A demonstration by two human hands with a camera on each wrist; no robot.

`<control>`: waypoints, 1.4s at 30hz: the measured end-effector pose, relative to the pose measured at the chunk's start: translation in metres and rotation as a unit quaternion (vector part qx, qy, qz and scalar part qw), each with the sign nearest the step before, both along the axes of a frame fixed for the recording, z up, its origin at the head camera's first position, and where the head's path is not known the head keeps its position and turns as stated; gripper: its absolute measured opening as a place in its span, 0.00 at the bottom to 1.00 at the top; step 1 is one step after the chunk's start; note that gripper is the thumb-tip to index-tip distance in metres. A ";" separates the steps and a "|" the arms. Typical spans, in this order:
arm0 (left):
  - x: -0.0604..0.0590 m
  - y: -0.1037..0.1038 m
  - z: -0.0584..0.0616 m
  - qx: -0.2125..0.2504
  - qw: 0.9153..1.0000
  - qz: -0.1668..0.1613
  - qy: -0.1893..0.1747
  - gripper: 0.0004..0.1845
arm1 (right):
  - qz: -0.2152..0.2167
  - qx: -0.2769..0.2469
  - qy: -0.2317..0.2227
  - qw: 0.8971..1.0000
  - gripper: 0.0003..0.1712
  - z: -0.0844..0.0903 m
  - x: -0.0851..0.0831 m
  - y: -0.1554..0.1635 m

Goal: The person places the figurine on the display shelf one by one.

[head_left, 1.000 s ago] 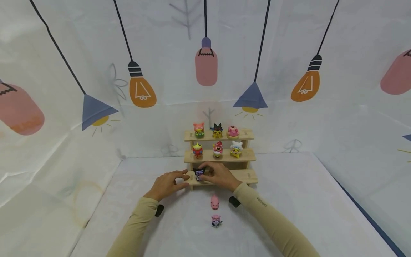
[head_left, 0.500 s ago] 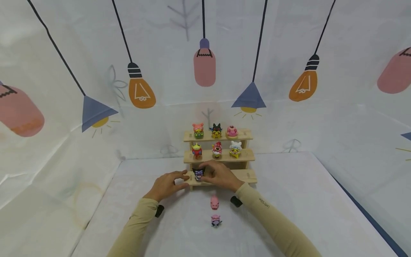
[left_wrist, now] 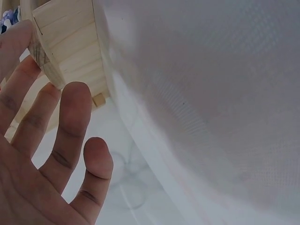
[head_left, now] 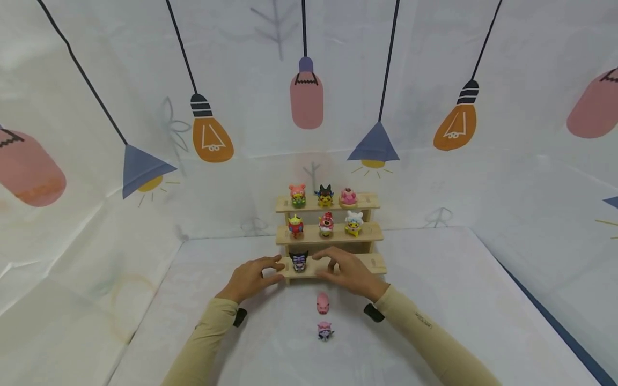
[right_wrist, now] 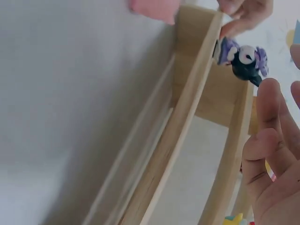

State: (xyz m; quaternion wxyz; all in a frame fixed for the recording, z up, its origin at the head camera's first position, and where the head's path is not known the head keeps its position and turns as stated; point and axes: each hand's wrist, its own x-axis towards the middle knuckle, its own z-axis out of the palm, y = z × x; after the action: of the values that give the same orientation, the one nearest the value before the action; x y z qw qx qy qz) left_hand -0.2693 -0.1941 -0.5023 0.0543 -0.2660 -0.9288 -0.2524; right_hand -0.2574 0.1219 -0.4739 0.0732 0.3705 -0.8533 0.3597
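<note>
On the left part of the bottom step of a wooden three-step display rack [head_left: 364,262] stands a small black-and-purple figurine [head_left: 299,261]. My right hand [head_left: 350,272] is just to its right, fingers spread and apart from it in the head view. The right wrist view shows the same black-eared figurine [right_wrist: 246,63] upright on the step, with nothing between my right fingers [right_wrist: 269,105]. At the rack's left end my left hand [head_left: 252,279] rests its fingertips against the bottom board; in the left wrist view those fingers [left_wrist: 75,108] are extended along the board's end [left_wrist: 44,58].
Several figurines fill the upper steps, among them a pink one [head_left: 348,197] and a white-hooded one [head_left: 354,222]. On the white table in front lie a pink pig figurine [head_left: 323,304] and a pink-and-grey figurine [head_left: 325,331]. A printed white sheet [head_left: 260,182] hangs behind.
My right hand has let go of the black-and-purple figurine and moved right, away from it. The figurine stays on the bottom step. My left hand holds its place at the rack's end.
</note>
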 end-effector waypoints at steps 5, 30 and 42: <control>0.000 -0.001 0.001 -0.002 1.000 0.001 0.002 0.14 | 0.018 0.005 0.011 1.000 0.18 -0.004 0.017 0.012; -0.002 -0.003 -0.005 -0.007 1.000 0.007 0.016 0.16 | 0.133 0.015 0.047 0.990 0.20 -0.033 0.079 0.033; -0.005 -0.003 -0.011 -0.001 1.000 0.002 0.030 0.17 | 0.117 0.059 0.004 0.991 0.19 -0.047 0.078 0.027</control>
State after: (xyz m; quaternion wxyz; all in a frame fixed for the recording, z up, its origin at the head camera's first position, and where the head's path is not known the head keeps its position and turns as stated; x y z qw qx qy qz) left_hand -0.2744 -0.1970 -0.5135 0.0825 -0.2712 -0.9275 -0.2437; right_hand -0.1795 0.1489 -0.5210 0.0120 0.4729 -0.8236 0.3128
